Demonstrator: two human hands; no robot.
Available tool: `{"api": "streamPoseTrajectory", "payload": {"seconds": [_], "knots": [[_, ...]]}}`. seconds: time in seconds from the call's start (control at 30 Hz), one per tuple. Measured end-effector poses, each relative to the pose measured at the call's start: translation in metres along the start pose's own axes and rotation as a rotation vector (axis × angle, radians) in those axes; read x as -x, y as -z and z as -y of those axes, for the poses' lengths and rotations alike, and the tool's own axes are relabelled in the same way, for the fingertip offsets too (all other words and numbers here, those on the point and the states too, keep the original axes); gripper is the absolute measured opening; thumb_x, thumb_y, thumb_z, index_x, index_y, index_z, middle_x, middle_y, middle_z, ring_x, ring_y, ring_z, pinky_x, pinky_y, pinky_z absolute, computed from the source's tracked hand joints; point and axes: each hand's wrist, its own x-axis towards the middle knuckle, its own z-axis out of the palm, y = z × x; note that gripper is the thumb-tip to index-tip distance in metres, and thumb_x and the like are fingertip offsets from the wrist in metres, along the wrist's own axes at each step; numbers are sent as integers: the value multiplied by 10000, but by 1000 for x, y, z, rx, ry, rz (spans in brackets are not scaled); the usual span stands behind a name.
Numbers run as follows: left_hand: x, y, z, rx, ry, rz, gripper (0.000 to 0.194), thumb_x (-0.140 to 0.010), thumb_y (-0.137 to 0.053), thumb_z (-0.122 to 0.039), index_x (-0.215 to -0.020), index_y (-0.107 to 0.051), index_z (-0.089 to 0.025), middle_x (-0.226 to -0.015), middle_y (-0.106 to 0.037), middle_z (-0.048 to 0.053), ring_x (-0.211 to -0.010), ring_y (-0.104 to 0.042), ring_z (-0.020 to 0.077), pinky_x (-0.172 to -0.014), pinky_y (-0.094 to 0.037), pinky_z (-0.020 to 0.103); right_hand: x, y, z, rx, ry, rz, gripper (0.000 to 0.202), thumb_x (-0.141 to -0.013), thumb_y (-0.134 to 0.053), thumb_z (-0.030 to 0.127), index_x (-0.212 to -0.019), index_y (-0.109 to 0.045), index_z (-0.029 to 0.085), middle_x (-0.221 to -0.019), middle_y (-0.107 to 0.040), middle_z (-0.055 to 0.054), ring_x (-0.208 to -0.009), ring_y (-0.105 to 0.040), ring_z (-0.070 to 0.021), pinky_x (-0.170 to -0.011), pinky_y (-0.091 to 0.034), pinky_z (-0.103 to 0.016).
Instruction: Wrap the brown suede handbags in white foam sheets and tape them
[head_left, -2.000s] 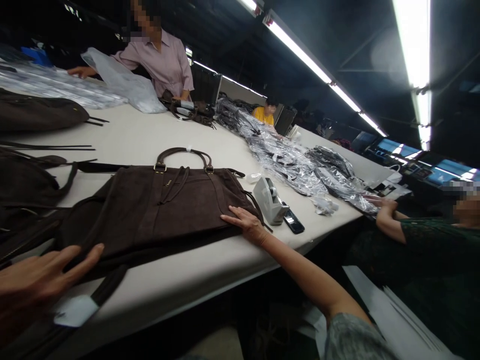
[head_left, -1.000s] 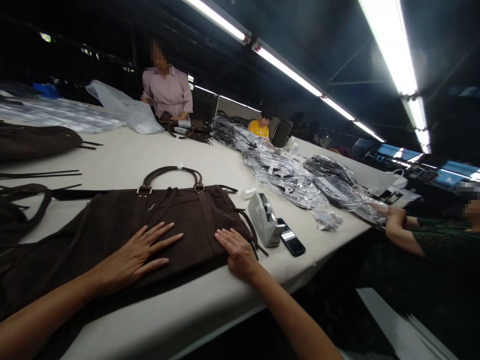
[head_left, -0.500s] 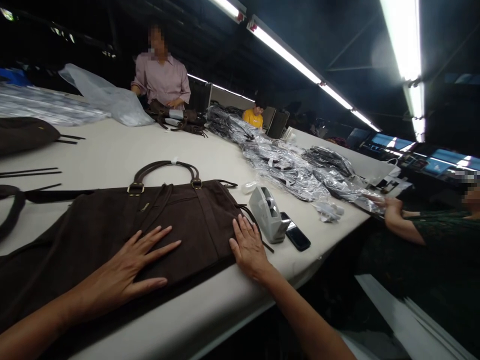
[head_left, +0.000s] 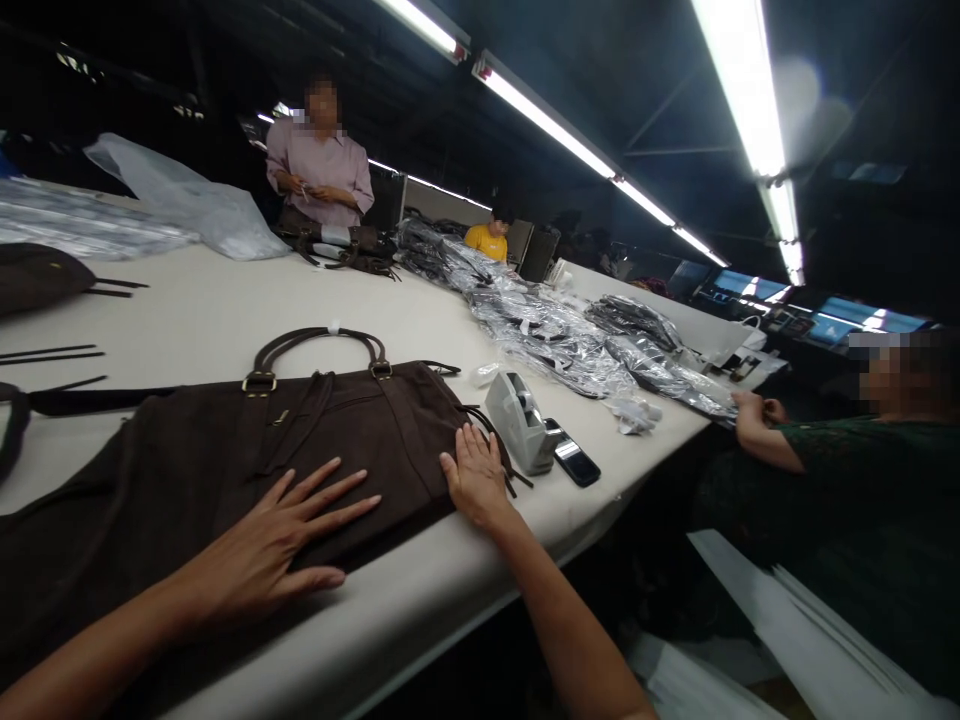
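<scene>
A dark brown handbag (head_left: 195,460) lies flat along the near edge of the pale table, its looped handles pointing away from me. Brass-coloured rings join the handles to the bag. My left hand (head_left: 292,535) rests on the front of the bag, palm down with fingers spread. At the bag's right end, my right hand (head_left: 478,475) lies flat on its side edge, fingers stretched out and close together. Just beyond that hand stand a grey tape dispenser (head_left: 517,425) and a dark phone (head_left: 574,453).
Plastic-wrapped bags (head_left: 540,325) are heaped along the table's right side. Another brown bag (head_left: 45,278) and clear plastic sheets (head_left: 82,220) are at the left. A person in pink (head_left: 322,170) stands across the table; a person in dark green (head_left: 862,450) works at the right.
My left hand has slid slightly right over the bag, fingers spread wider. My right hand stays on the bag's end. The person in pink has raised both hands together. The view has shifted slightly.
</scene>
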Motion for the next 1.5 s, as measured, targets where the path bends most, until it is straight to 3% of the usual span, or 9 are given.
{"api": "streamPoseTrajectory", "payload": {"seconds": [0.13, 0.27, 0.43, 0.5, 0.67, 0.77, 1.03, 1.27, 1.5], "knots": [[-2, 4, -5, 33, 11, -57, 633, -876, -475, -675, -1467, -322, -505, -1622, -254, -24, -1516, -155, 386, -1163, -150, 742, -2, 3, 0, -18, -19, 42, 637, -1055, -252, 451, -1545, -325, 51, -1633, -225, -142, -1541, -153, -216, -1253, -39, -434], [-1, 11, -9, 49, 42, -46, 611, -892, -455, -666, -1463, -331, -487, -1616, -270, -10, -1517, -164, 373, -1168, -147, 727, -6, 34, 5, -39, -11, 147, 701, -1043, -271, 504, -1531, -331, 5, -1611, -268, -191, -1534, -176, -270, -1248, -33, -484], [0, 8, -6, 43, 31, -86, 603, -889, -478, -652, -1454, -349, -487, -1608, -292, 0, -1511, -183, 364, -1162, -171, 719, -16, 77, 18, -77, 59, -36, 740, -1037, -244, 549, -1536, -321, 8, -1617, -261, -185, -1539, -156, -271, -1250, -56, -497], [0, 5, -2, 39, 8, -121, 599, -891, -497, -628, -1456, -346, -497, -1600, -311, 3, -1502, -213, 364, -1154, -200, 719, -14, 69, 17, -81, 70, -103, 740, -1035, -242, 555, -1541, -316, 21, -1621, -254, -174, -1541, -153, -256, -1252, -74, -477], [-1, 4, -1, 22, -6, -149, 570, -876, -540, -606, -1421, -394, -529, -1570, -361, -2, -1474, -277, 376, -1137, -239, 730, 5, 7, 9, -91, 68, -11, 664, -1053, -236, 486, -1522, -363, 35, -1607, -295, -167, -1533, -191, -220, -1256, -67, -447], [-1, 7, -4, 22, 15, -128, 568, -870, -536, -620, -1413, -386, -551, -1566, -360, -24, -1474, -280, 370, -1141, -237, 729, 6, -2, 7, -91, 45, -6, 643, -1046, -279, 491, -1499, -411, 55, -1592, -333, -171, -1523, -227, -224, -1254, -72, -457], [2, 11, -5, -9, 17, -109, 538, -923, -460, -597, -1446, -356, -529, -1596, -297, -69, -1499, -237, 337, -1160, -239, 694, -77, 52, 20, -166, -227, 111, 459, -946, -575, 384, -1273, -614, 64, -1332, -611, -223, -1297, -529, -327, -1073, -414, -448], [1, 8, -1, -10, 23, -118, 580, -876, -514, -632, -1430, -378, -526, -1569, -363, -22, -1480, -280, 339, -1160, -268, 678, -142, 37, 33, -274, -401, 119, 433, -849, -738, 299, -1204, -665, 62, -1379, -558, -261, -1360, -460, -351, -1065, -420, -479], [2, 3, 0, 13, 12, -150, 593, -862, -538, -640, -1422, -402, -504, -1576, -352, -19, -1476, -283, 356, -1154, -251, 693, -175, 24, 25, -583, -449, 87, 369, -882, -643, 258, -1178, -682, 40, -1180, -700, -208, -1092, -678, -282, -885, -538, -332]]}}
